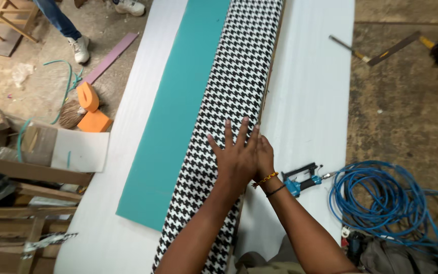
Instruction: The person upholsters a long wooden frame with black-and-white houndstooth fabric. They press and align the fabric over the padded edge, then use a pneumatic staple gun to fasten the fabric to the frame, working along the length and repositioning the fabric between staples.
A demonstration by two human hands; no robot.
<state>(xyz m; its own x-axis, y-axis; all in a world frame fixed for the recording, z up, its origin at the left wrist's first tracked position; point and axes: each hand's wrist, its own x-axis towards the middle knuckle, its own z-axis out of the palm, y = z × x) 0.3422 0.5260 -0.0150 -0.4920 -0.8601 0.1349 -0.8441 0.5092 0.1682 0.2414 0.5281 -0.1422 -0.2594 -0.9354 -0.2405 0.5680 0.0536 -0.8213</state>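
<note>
My left hand (235, 157) lies flat on the black-and-white houndstooth fabric (229, 101), fingers spread, palm pressing the cloth down so that it lies taut near its right edge. My right hand (265, 160) is tucked just beside and partly beneath the left at that edge; its fingers are hidden, so I cannot tell whether they pinch the cloth or merely brace it. The fabric runs lengthwise over a long panel, overlapping a teal foam sheet (178, 116) on a white underlay (310, 101) spread over the floor. A blue pneumatic stapler (301, 178) rests within reach of my right wrist, its coiled blue air hose (381, 198) beside it. What the fabric covers is concealed, and the dark strip along its right edge is hard to identify. The fabric's near end is cut off by the frame.
</note>
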